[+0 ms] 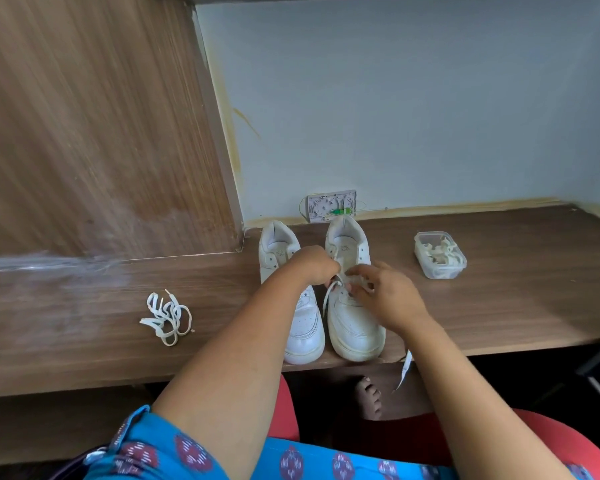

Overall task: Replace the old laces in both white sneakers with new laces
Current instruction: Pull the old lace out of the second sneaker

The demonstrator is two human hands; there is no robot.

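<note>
laces are mid-swap on the right sneaker (352,320) at the desk's (499,306) near edge — left hand (317,266) pinches its lace (328,299), right hand's (383,294) fingers curl at the eyelets. risk — the tail dangling off the desk could snag, or an eyelet gets skipped.

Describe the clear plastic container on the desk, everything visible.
The clear plastic container is a small rounded-rectangle tub of see-through plastic, standing upright on the wooden desk, to the right of the two sneakers and apart from them. Whitish laces lie coiled inside. No lid shows clearly. Neither hand touches it.
</note>
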